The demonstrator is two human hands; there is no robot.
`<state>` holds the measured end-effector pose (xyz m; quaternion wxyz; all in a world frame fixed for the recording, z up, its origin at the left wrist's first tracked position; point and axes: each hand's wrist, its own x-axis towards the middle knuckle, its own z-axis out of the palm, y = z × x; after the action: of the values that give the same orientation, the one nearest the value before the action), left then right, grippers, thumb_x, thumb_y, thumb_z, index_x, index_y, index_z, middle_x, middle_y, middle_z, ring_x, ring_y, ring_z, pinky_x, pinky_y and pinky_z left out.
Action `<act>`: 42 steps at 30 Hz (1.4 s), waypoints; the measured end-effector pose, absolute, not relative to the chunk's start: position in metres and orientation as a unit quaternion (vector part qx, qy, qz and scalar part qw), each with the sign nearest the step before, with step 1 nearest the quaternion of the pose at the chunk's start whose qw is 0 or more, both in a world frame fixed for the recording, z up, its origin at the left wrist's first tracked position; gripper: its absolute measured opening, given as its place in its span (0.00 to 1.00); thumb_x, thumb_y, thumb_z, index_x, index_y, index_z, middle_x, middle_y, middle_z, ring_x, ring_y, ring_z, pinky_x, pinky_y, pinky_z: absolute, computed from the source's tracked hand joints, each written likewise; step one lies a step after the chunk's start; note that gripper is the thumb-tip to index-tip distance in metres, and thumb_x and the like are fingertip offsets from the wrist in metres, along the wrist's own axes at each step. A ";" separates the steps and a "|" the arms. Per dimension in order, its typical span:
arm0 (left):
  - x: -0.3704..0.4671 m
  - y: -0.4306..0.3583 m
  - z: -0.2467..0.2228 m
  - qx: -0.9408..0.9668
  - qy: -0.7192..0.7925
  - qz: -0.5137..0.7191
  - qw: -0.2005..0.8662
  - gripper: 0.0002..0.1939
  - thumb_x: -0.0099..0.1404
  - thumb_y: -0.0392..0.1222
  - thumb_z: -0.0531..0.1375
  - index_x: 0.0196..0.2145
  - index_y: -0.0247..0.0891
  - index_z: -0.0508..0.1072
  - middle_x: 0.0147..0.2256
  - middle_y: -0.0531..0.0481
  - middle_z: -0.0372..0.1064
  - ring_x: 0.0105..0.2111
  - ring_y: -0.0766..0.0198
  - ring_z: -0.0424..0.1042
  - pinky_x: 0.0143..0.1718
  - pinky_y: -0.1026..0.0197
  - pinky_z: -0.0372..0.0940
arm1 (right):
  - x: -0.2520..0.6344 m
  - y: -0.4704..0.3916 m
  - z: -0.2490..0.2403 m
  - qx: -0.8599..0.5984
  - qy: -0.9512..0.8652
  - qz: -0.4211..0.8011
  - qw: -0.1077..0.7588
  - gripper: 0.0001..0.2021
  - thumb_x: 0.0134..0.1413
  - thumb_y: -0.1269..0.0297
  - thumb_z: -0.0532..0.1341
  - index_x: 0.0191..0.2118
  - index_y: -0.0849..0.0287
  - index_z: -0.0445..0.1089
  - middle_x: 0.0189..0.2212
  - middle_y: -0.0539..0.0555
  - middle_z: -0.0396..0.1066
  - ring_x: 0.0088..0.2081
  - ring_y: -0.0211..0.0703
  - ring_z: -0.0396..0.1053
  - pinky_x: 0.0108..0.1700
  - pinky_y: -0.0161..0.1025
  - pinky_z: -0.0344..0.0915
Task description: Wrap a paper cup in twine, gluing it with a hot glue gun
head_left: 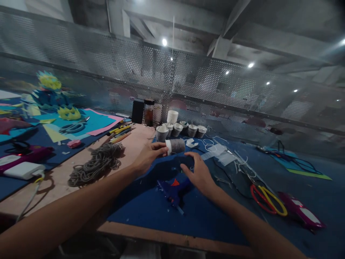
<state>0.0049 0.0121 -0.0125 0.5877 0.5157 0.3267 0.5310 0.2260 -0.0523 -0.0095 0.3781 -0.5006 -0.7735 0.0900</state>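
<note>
Cup [175, 146], paper, wrapped in grey cord, lies on its side just above frame centre, held off the blue mat [151, 208]. Left hand [147, 156] pinches its white rim end between thumb and fingers; right hand [198, 174] hovers open just below, holding nothing. Judged light, thin-walled and easily crushed, so grip at the stiffer rim rather than the wrapped middle. A blue glue gun [174, 190] lies under the right hand. More cups [179, 129] stand in a row close behind. Loose grey cord [95, 163] is heaped at left; scissors [268, 199] lie at right. Open mat remains toward the lower edge.
</note>
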 end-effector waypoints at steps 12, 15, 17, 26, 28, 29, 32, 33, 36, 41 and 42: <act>0.007 0.007 -0.011 0.594 0.343 0.504 0.525 0.13 0.55 0.46 0.68 0.37 0.37 0.80 0.30 0.49 0.75 0.31 0.63 0.72 0.36 0.61 0.66 | 0.221 -0.051 0.016 -0.467 -0.775 0.213 0.369 0.08 0.63 0.61 0.58 0.39 0.57 0.72 0.32 0.50 0.73 0.29 0.38 0.71 0.36 0.36 0.67; 0.007 0.003 -0.008 0.611 0.339 0.489 0.522 0.12 0.55 0.45 0.68 0.36 0.37 0.80 0.32 0.49 0.76 0.32 0.63 0.72 0.38 0.61 0.66 | 0.219 -0.049 0.032 -0.441 -0.807 0.123 0.373 0.06 0.62 0.64 0.59 0.40 0.56 0.73 0.35 0.52 0.72 0.35 0.40 0.70 0.40 0.37 0.66; 0.008 0.000 -0.005 0.627 0.335 0.478 0.515 0.12 0.55 0.45 0.68 0.37 0.37 0.80 0.33 0.49 0.77 0.33 0.62 0.72 0.39 0.60 0.65 | 0.219 -0.046 0.041 -0.418 -0.827 0.083 0.367 0.06 0.62 0.67 0.59 0.42 0.55 0.73 0.37 0.52 0.71 0.39 0.41 0.70 0.43 0.38 0.65; 0.007 -0.004 -0.002 0.648 0.316 0.452 0.525 0.11 0.57 0.44 0.67 0.37 0.36 0.80 0.34 0.47 0.77 0.34 0.61 0.72 0.40 0.59 0.64 | 0.217 -0.037 0.058 -0.386 -0.860 -0.034 0.332 0.09 0.66 0.67 0.56 0.47 0.56 0.72 0.43 0.55 0.72 0.44 0.43 0.70 0.46 0.39 0.66; 0.007 -0.005 -0.001 0.650 0.314 0.445 0.530 0.11 0.57 0.43 0.67 0.37 0.36 0.80 0.34 0.47 0.77 0.34 0.62 0.71 0.40 0.60 0.64 | 0.216 -0.037 0.060 -0.381 -0.860 -0.045 0.336 0.09 0.67 0.66 0.56 0.46 0.57 0.73 0.42 0.55 0.72 0.44 0.43 0.70 0.46 0.38 0.66; 0.007 -0.006 -0.001 0.650 0.313 0.442 0.533 0.10 0.57 0.43 0.67 0.36 0.36 0.80 0.34 0.48 0.76 0.34 0.62 0.71 0.40 0.60 0.64 | 0.215 -0.037 0.060 -0.380 -0.859 -0.050 0.340 0.09 0.67 0.65 0.55 0.45 0.57 0.73 0.42 0.55 0.72 0.44 0.42 0.70 0.46 0.38 0.66; 0.009 -0.009 0.002 0.648 0.318 0.429 0.543 0.10 0.56 0.43 0.68 0.35 0.34 0.80 0.32 0.48 0.76 0.33 0.63 0.71 0.39 0.60 0.63 | 0.215 -0.033 0.059 -0.370 -0.859 -0.062 0.348 0.09 0.67 0.64 0.55 0.44 0.57 0.73 0.41 0.55 0.72 0.43 0.42 0.70 0.45 0.37 0.66; 0.010 -0.010 0.003 0.646 0.320 0.423 0.549 0.11 0.56 0.42 0.68 0.35 0.34 0.79 0.31 0.48 0.76 0.33 0.63 0.71 0.39 0.60 0.63 | 0.215 -0.031 0.057 -0.365 -0.860 -0.066 0.349 0.09 0.67 0.64 0.55 0.44 0.57 0.73 0.41 0.55 0.72 0.42 0.42 0.71 0.45 0.37 0.65; 0.012 -0.012 0.004 0.635 0.318 0.409 0.573 0.12 0.55 0.42 0.69 0.36 0.32 0.79 0.32 0.48 0.76 0.33 0.63 0.71 0.40 0.60 0.63 | 0.216 -0.024 0.052 -0.362 -0.861 -0.074 0.350 0.08 0.67 0.64 0.56 0.43 0.57 0.72 0.40 0.54 0.72 0.42 0.42 0.71 0.45 0.37 0.65; 0.012 -0.013 0.004 0.645 0.303 0.399 0.576 0.11 0.56 0.41 0.68 0.35 0.32 0.79 0.33 0.47 0.76 0.34 0.63 0.71 0.40 0.61 0.63 | 0.221 -0.014 0.046 -0.386 -0.854 -0.076 0.340 0.07 0.66 0.63 0.57 0.42 0.56 0.72 0.40 0.53 0.72 0.41 0.42 0.71 0.43 0.37 0.65; 0.012 -0.013 0.003 0.648 0.302 0.398 0.574 0.10 0.56 0.41 0.68 0.35 0.32 0.79 0.33 0.48 0.76 0.34 0.63 0.71 0.40 0.61 0.63 | 0.223 -0.013 0.044 -0.393 -0.852 -0.076 0.338 0.07 0.66 0.63 0.58 0.42 0.55 0.72 0.40 0.53 0.72 0.41 0.42 0.71 0.43 0.37 0.65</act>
<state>0.0116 -0.0128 0.0033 0.5738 0.6485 0.3022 0.3985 0.2230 -0.0127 0.0445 0.3382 -0.3926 -0.8519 -0.0759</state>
